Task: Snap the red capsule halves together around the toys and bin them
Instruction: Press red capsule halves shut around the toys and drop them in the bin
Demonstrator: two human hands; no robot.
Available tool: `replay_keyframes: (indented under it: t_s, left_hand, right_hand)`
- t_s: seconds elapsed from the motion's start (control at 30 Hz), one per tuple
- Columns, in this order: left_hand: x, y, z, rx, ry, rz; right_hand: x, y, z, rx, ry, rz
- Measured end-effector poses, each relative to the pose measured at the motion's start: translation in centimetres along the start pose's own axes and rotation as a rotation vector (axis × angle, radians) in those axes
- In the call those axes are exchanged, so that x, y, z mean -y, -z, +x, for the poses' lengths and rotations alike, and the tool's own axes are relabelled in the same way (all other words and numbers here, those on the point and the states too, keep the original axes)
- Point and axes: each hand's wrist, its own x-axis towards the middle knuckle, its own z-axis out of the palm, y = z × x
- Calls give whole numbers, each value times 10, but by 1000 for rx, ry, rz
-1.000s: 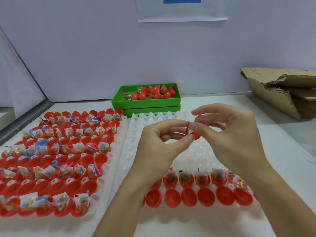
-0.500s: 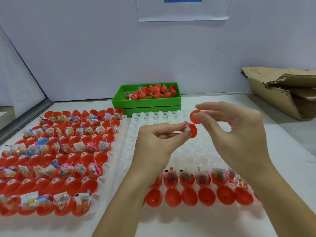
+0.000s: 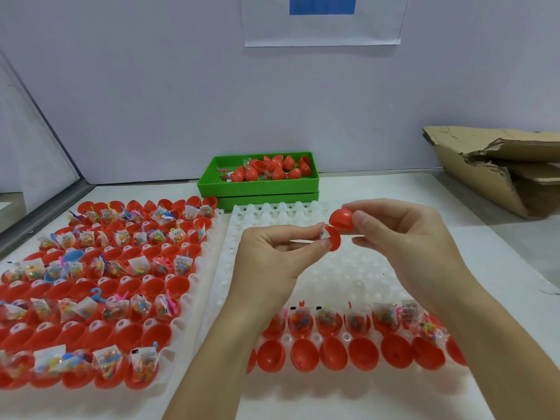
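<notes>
My left hand pinches a red capsule half with a small toy packet tucked in it. My right hand pinches the other red half just above and to the right of it; the two halves are close but apart. Both hands hover over the white holder tray. The green bin at the back holds several closed red capsules.
Two rows of red halves, some with toy packets, fill the near end of the white tray. A second tray on the left is packed with red halves and packets. A torn cardboard box lies at the right rear.
My hands pulled slightly apart; the right hand lifted its red half up and away from the half in my left hand, so both halves now show separately.
</notes>
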Motion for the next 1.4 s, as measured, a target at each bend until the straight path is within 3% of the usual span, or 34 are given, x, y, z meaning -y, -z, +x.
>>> replay_keyframes:
  t_s: [0.5, 0.83, 1.0, 1.4]
  left_hand:
    - [-1, -4, -2, -136, -119, 230]
    - [0, -5, -3, -48, -192, 271]
    - [0, -4, -1, -128, -224, 237]
    - [-2, -5, 0, -78, -221, 122]
  right_hand:
    - [-4, -13, -4, -10, 194, -113]
    - [0, -11, -4, -47, 245, -163]
    - [1, -11, -5, -43, 223, -143]
    - [5, -11, -7, -37, 239, -125]
